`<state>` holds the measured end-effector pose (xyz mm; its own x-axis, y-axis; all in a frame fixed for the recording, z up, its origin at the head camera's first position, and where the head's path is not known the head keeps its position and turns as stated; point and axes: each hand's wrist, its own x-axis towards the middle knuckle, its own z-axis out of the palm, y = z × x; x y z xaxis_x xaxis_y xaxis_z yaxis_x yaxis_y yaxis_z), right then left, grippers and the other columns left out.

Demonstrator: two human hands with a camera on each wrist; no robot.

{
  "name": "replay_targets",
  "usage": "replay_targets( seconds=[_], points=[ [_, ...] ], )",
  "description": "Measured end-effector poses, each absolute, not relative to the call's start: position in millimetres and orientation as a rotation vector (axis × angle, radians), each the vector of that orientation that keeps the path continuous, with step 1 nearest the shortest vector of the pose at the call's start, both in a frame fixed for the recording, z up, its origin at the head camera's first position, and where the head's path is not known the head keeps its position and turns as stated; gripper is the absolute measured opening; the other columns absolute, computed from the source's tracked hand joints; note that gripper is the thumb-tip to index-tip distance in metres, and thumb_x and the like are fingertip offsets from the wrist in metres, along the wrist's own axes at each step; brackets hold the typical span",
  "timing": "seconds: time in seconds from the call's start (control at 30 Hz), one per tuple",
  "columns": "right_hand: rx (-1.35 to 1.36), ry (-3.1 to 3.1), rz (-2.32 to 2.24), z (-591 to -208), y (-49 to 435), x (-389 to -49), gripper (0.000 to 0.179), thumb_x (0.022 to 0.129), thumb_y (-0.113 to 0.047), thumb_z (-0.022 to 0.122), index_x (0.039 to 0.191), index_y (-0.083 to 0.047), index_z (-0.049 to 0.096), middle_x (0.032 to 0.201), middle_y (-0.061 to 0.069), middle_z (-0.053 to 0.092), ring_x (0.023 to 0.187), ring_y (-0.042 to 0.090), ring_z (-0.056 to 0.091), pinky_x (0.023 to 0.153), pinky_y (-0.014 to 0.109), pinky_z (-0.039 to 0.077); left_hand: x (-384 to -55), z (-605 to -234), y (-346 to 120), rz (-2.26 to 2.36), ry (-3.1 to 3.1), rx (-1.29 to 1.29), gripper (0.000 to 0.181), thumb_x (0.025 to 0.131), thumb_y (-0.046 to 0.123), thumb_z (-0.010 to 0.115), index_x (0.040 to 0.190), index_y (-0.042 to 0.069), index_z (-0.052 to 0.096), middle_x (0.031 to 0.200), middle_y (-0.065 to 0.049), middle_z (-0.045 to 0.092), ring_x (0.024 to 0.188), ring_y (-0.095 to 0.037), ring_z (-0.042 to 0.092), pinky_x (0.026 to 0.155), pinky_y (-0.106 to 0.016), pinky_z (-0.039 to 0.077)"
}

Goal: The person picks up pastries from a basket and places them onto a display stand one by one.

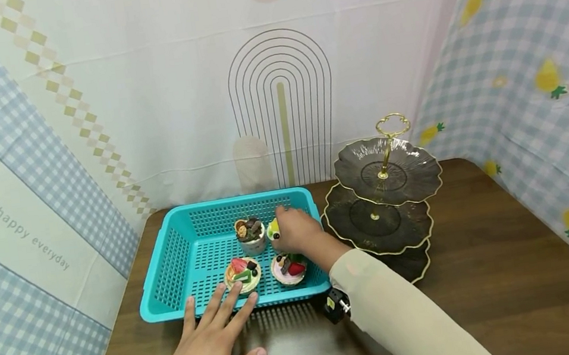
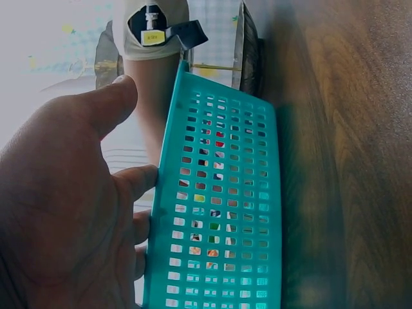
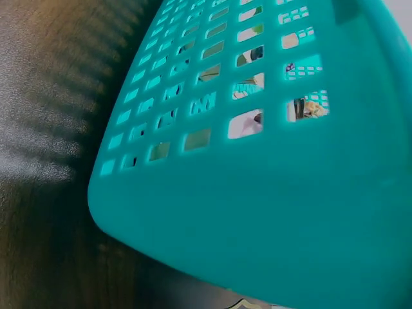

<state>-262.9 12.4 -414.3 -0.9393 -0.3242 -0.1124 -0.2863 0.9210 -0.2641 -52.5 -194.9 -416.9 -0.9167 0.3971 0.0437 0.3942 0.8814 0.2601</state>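
A turquoise plastic basket (image 1: 165,277) holds several cupcakes. My right hand (image 1: 296,233) reaches down inside its right part and grips a cupcake with yellow topping (image 1: 273,230); the hand hides most of it. Beside that stands a chocolate-topped cupcake (image 1: 251,234) in a pale cup. Nearer the front lie a cupcake with strawberry and green fruit slices (image 1: 243,274) and a pink-cream cupcake with a red berry (image 1: 289,269). My left hand (image 1: 207,349) is spread at the front rim, its fingertips over the edge. In the right wrist view the basket wall (image 3: 257,199) hides the right hand.
To the right of the basket stands a three-tier dark cake stand (image 1: 377,225) with gold edges and a gold handle (image 1: 393,125). Both are on a brown wooden table (image 1: 493,246). A patterned cloth backdrop (image 1: 187,94) rises behind, with checked cloth at both sides.
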Motion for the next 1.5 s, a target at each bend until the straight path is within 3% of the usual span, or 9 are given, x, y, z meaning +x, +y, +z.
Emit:
replay_targets(
  seconds=[0.13, 0.37, 0.57, 0.77, 1.13, 1.5],
  points=[
    [-0.5, 2.971, -0.409, -409.5, 15.6, -259.2, 0.085, 0.089, -0.041, 0.077, 0.155, -0.002, 0.04, 0.124, 0.014, 0.066, 0.105, 0.028, 0.066, 0.076, 0.041, 0.056, -52.4, -416.7, -194.6, 0.413, 3.051, 0.648, 0.079, 0.095, 0.076, 0.044, 0.162, 0.035, 0.031, 0.17, 0.003, 0.018, 0.157, -0.024, 0.006, 0.114, -0.073, -0.001],
    [-0.579, 3.0, -0.465, -391.0, 18.2, -251.1, 0.084, 0.089, -0.044, 0.076, 0.155, -0.005, 0.041, 0.129, 0.013, 0.065, 0.11, 0.03, 0.064, 0.078, 0.043, 0.056, -52.6, -416.4, -194.6, 0.447, 3.053, 0.652, 0.078, 0.096, 0.074, 0.045, 0.162, 0.035, 0.03, 0.17, 0.002, 0.017, 0.157, -0.024, 0.005, 0.116, -0.067, -0.01],
    [-0.598, 2.989, -0.57, -374.2, 29.1, -243.8, 0.082, 0.087, -0.042, 0.078, 0.155, -0.009, 0.043, 0.132, 0.01, 0.064, 0.104, 0.025, 0.066, 0.077, 0.042, 0.057, -54.5, -416.1, -192.9, 0.443, 3.037, 0.652, 0.078, 0.096, 0.076, 0.043, 0.162, 0.037, 0.029, 0.17, 0.003, 0.017, 0.157, -0.023, 0.003, 0.115, -0.07, -0.006],
    [-0.661, 2.99, -0.713, -364.6, 41.5, -235.2, 0.083, 0.085, -0.041, 0.081, 0.152, -0.007, 0.047, 0.131, 0.012, 0.065, 0.105, 0.024, 0.065, 0.082, 0.041, 0.056, -53.8, -417.7, -193.4, 0.453, 3.049, 0.664, 0.077, 0.097, 0.074, 0.044, 0.162, 0.035, 0.031, 0.17, 0.002, 0.018, 0.157, -0.025, 0.005, 0.116, -0.068, -0.009],
    [-0.872, 2.95, -0.856, -331.8, 60.3, -203.9, 0.078, 0.082, -0.037, 0.084, 0.146, -0.005, 0.053, 0.111, 0.004, 0.068, 0.086, 0.014, 0.061, 0.071, 0.03, 0.054, -54.0, -419.9, -194.1, 0.438, 3.019, 0.644, 0.08, 0.095, 0.077, 0.041, 0.162, 0.034, 0.032, 0.17, 0.003, 0.016, 0.157, -0.026, 0.003, 0.116, -0.065, -0.015],
    [-0.935, 2.953, -0.873, -278.7, 89.2, -178.6, 0.079, 0.082, -0.034, 0.085, 0.147, -0.006, 0.051, 0.107, 0.004, 0.066, 0.088, 0.017, 0.062, 0.072, 0.031, 0.055, -52.2, -419.6, -194.6, 0.429, 3.024, 0.638, 0.08, 0.094, 0.078, 0.041, 0.162, 0.036, 0.031, 0.17, 0.003, 0.018, 0.156, -0.027, 0.005, 0.116, -0.069, -0.006]
  ],
)
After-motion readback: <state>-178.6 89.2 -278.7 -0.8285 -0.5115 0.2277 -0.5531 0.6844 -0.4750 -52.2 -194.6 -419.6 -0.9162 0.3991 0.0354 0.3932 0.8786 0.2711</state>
